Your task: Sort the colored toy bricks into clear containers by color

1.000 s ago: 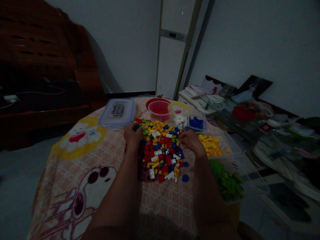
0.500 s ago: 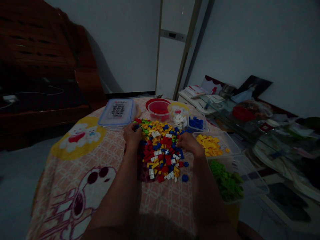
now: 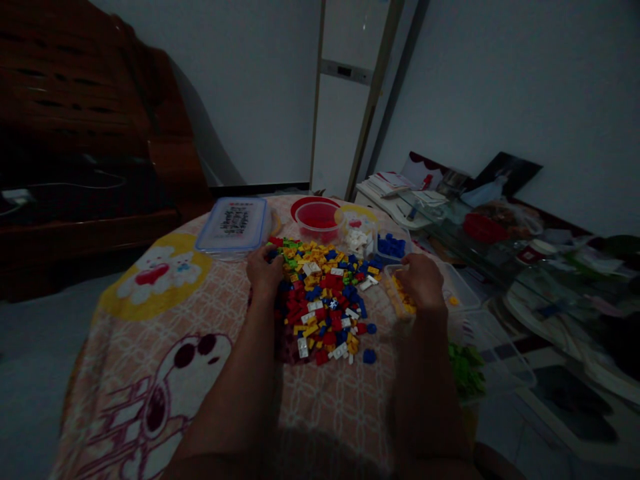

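A mixed pile of toy building bricks (image 3: pixel 325 300) in red, yellow, blue, white and green lies on the cloth between my arms. At the pile's upper left edge rests my left hand (image 3: pixel 264 270), fingers curled in beside dark blue bricks; what they hold, if anything, is hidden. My right hand (image 3: pixel 423 280) is over the clear box of yellow bricks (image 3: pixel 400 293), its fingers bent together, and I cannot make out anything in them. Just nearer, green bricks (image 3: pixel 466 370) fill part of another clear box, partly covered by my right forearm.
Blue bricks (image 3: pixel 391 245) sit in a small clear box, with white bricks (image 3: pixel 359 241) in a container beside it. Behind the pile stand a round tub (image 3: pixel 320 230) and a blue-rimmed lidded box (image 3: pixel 233 227). A cluttered glass table (image 3: pixel 450 233) adjoins the right side.
My right hand has moved right, from the pile's right edge to above the yellow bricks' box. The left hand stays at the pile's upper left edge.
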`<state>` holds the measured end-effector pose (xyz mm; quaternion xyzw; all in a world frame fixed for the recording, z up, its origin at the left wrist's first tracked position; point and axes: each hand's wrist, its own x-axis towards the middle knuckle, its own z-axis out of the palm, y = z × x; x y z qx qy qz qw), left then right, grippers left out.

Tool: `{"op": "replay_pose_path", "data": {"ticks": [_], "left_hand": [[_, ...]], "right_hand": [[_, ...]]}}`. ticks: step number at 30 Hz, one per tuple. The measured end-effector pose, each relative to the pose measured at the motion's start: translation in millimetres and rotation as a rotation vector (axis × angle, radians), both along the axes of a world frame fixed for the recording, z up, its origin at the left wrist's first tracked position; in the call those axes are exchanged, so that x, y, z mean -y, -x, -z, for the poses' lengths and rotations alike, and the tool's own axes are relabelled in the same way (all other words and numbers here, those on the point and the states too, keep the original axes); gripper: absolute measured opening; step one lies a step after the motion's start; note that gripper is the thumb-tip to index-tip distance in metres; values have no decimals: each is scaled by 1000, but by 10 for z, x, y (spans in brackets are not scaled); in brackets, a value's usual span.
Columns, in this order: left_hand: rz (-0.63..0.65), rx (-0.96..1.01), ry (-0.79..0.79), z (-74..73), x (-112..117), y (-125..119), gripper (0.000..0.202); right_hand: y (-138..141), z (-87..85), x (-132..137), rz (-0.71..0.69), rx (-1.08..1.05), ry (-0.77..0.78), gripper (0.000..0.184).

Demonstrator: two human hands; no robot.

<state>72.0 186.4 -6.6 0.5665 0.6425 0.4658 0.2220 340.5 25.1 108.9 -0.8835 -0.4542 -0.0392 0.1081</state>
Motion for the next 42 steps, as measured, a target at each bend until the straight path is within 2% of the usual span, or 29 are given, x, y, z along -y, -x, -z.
{"op": "replay_pose_path", "data": {"ticks": [4, 9, 13, 25, 32, 42], "left_hand": [[-6, -12, 6, -3, 4, 2, 33], [-5, -10, 0, -16, 12, 7, 31], [2, -12, -6, -8, 3, 5, 32], [-1, 12, 3, -3, 8, 3, 31], [2, -8, 2, 8, 0, 5, 30], [5, -3, -13, 15, 3, 16, 30]], "right_hand": [[52, -31, -7, -68, -83, -46, 24], [208, 81, -166, -258, -183, 95, 14], [290, 152, -234, -299, -186, 179, 16], [390, 390, -357, -472, -253, 254, 24], [384, 502, -397, -466, -289, 269, 24], [412, 451, -386, -457, -253, 342, 17]]}}
